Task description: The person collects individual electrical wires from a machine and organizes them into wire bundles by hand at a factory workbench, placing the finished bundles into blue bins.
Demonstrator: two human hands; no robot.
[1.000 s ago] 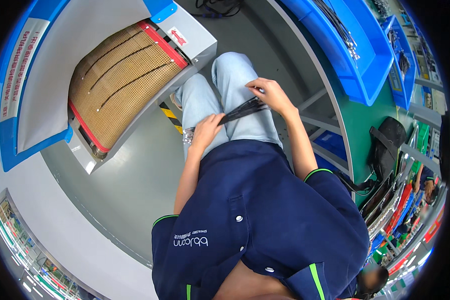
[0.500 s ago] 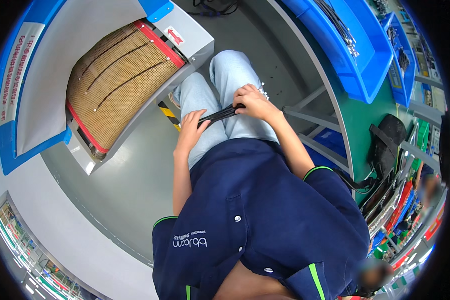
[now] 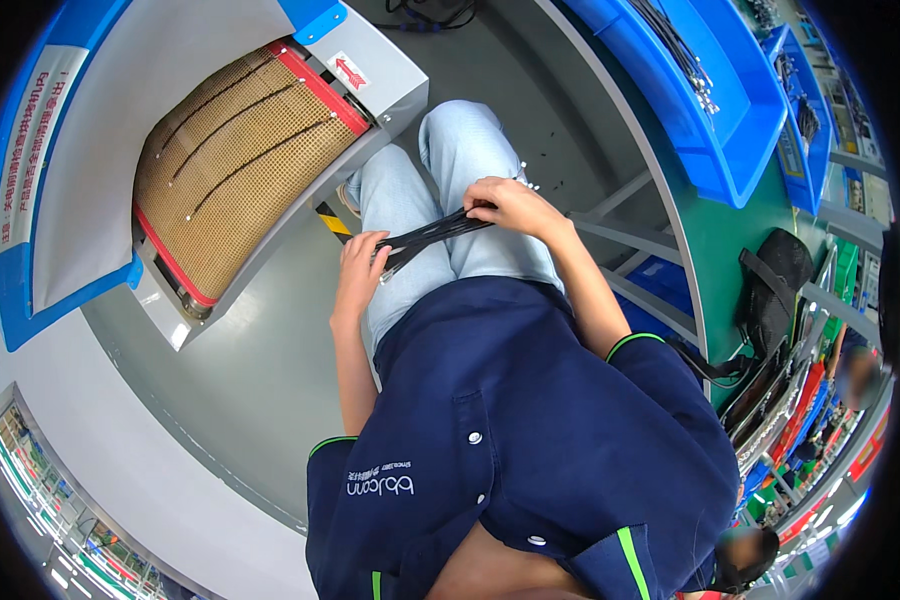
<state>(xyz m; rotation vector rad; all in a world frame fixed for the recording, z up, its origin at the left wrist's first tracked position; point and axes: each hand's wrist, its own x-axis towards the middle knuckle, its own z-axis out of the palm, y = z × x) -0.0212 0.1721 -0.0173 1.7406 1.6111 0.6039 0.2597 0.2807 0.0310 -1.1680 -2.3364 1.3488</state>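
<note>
Cables (image 3: 432, 236), a thin black bundle, stretch across your lap between both hands in the head view, just above your light jeans (image 3: 450, 180). To handle them well, keep the strands taut and level, drawing them evenly so none slips loose toward the grey floor (image 3: 240, 390). Your left hand (image 3: 358, 268) is closed around the lower end of the bundle, fingers curled over it. Your right hand (image 3: 510, 203) pinches the upper end, fingers bent tight on the strands, not spread. Beside your knees, the mesh conveyor belt (image 3: 235, 170) carries a few dark strands, well apart from your hands; blue bins (image 3: 710, 110) sit to your right
</note>
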